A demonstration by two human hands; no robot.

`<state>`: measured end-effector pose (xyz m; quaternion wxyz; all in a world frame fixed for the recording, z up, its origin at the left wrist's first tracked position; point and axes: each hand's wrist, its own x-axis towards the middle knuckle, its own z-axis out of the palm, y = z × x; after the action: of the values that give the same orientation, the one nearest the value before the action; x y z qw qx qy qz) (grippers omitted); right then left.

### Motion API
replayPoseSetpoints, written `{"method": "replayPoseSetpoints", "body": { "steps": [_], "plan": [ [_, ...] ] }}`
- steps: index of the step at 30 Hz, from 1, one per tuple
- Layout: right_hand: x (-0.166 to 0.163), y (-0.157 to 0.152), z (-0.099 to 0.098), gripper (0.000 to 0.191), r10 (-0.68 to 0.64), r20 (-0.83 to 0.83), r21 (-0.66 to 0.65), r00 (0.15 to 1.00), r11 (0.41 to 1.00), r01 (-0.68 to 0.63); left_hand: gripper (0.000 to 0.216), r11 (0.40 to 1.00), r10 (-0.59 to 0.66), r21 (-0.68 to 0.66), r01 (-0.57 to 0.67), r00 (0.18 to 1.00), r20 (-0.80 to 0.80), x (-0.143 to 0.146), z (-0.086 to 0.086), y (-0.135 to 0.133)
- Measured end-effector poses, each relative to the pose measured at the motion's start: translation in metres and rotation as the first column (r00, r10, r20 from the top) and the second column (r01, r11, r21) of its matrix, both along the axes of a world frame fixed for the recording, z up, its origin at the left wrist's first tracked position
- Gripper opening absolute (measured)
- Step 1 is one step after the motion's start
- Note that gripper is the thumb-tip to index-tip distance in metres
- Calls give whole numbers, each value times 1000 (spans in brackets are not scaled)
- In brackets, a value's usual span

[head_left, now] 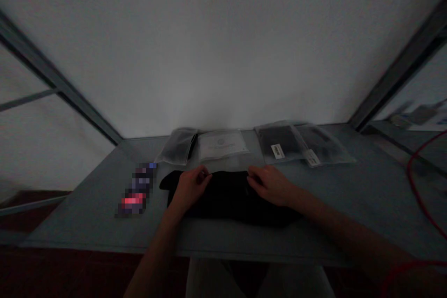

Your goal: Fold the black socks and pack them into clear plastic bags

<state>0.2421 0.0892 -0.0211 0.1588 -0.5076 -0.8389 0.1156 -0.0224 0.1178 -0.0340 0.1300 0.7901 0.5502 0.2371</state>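
A piece of black cloth (pixel 226 202), perhaps a folded garment, lies spread on the grey table before me. My left hand (pixel 192 186) pinches its far edge left of the middle, fingertips together. On the right, my right hand (pixel 267 182) is closed on the same far edge, the fingers curled in. The stretch of edge between the two hands runs nearly straight. Dim light hides the folds and the exact kind of the cloth.
Along the back wall lie a clear bag with dark contents (pixel 178 145), a whitish printed bag (pixel 222 143) and two labelled bags with dark contents (pixel 281 139) (pixel 323 143). A pixelated object (pixel 136 191) is at left. A red cable (pixel 414 181) loops at right. Metal posts (pixel 391 67) frame the table (pixel 91 209).
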Motion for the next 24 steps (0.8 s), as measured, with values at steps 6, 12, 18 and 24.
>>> {"method": "replayPoseSetpoints", "body": {
  "steps": [6,12,18,24],
  "plan": [
    [0,2,-9,37,-25,-17,19,1000,999,25,16,917,377,146,-371,926,-15,-12,10,1],
    [1,-3,-7,34,162,34,43,986,986,-163,12,898,439,112,-426,852,-285,-24,8,4],
    [-3,-5,-1,32,181,-18,152,983,973,-176,12,911,409,77,-404,867,-283,-25,5,4],
    [-5,-7,-10,44,248,-74,47,966,968,-245,15,933,353,17,-359,907,-227,-31,1,9]
  ]
}}
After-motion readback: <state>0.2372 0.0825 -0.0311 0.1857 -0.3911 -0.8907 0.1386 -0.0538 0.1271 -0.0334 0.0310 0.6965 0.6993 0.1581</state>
